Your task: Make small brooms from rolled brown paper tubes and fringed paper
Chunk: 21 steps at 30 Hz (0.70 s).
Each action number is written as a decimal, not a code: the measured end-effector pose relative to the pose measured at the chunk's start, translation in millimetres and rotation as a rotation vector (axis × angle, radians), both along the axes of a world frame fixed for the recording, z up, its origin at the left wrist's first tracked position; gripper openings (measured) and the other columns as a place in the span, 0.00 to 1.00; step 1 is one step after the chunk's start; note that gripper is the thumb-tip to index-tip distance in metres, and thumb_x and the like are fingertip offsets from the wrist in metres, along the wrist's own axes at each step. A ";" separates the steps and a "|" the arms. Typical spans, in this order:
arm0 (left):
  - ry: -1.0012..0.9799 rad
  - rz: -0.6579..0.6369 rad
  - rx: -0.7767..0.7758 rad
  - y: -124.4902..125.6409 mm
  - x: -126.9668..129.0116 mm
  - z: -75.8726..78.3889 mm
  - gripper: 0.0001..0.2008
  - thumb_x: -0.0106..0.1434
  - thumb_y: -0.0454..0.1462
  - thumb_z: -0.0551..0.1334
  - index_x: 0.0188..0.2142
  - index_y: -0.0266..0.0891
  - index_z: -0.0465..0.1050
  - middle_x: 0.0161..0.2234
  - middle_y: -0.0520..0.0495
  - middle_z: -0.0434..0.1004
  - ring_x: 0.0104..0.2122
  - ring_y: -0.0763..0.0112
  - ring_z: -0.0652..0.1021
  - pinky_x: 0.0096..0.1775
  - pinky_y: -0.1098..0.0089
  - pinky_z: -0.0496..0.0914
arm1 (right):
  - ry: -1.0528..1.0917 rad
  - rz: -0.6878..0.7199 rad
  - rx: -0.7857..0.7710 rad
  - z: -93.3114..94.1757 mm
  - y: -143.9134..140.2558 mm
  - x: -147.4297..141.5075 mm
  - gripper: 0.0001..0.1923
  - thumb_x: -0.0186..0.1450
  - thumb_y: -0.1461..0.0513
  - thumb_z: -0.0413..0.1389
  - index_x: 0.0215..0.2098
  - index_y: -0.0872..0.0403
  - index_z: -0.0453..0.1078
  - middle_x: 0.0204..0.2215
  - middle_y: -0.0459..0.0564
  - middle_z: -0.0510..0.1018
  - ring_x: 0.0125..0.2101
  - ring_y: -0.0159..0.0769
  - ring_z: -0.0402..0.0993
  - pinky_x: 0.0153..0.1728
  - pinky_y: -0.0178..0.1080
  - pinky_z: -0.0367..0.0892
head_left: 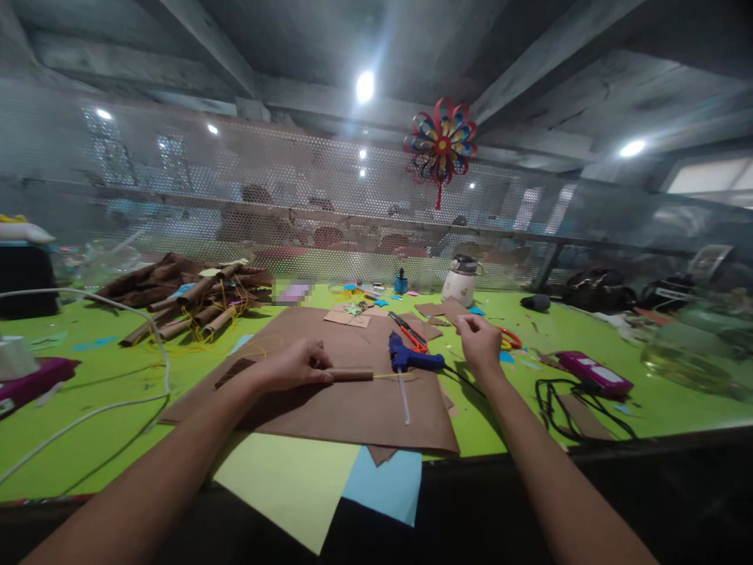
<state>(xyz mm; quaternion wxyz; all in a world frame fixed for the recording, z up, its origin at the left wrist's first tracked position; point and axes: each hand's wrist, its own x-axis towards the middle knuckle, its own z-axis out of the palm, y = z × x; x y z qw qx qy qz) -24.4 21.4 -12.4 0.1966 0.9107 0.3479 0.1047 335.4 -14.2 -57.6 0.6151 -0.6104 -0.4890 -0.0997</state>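
Note:
My left hand grips a rolled brown paper tube that lies on a large brown paper sheet. A thin yellow strand sticks out of the tube's right end. My right hand hovers over the sheet's far right corner, fingers pinched together near a small brown paper piece; I cannot tell if it holds anything. A blue glue gun with a white glue stick lies between my hands.
Orange-handled scissors lie behind the glue gun. A pile of rolled brown tubes sits back left, a white jar back centre. Yellow-green and blue paper sheets overhang the front edge. A pink box and black cable lie right.

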 end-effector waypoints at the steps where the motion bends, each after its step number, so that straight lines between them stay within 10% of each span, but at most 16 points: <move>1: -0.008 0.009 0.008 -0.7 0.0 0.6 0.16 0.55 0.48 0.60 0.32 0.38 0.78 0.29 0.47 0.69 0.31 0.68 0.68 0.32 0.70 0.59 | 0.003 0.004 -0.011 -0.7 0.8 0.7 0.16 0.58 0.55 0.50 0.27 0.58 0.73 0.21 0.50 0.75 0.24 0.37 0.69 0.28 0.37 0.64; 21: -0.035 0.097 0.028 -7.5 -7.4 -7.7 0.20 0.60 0.50 0.55 0.33 0.37 0.77 0.31 0.45 0.73 0.29 0.69 0.70 0.30 0.70 0.60 | -0.003 0.132 -0.154 -5.2 -2.6 -16.3 0.18 0.57 0.51 0.51 0.23 0.56 0.72 0.15 0.48 0.71 0.20 0.38 0.68 0.24 0.37 0.61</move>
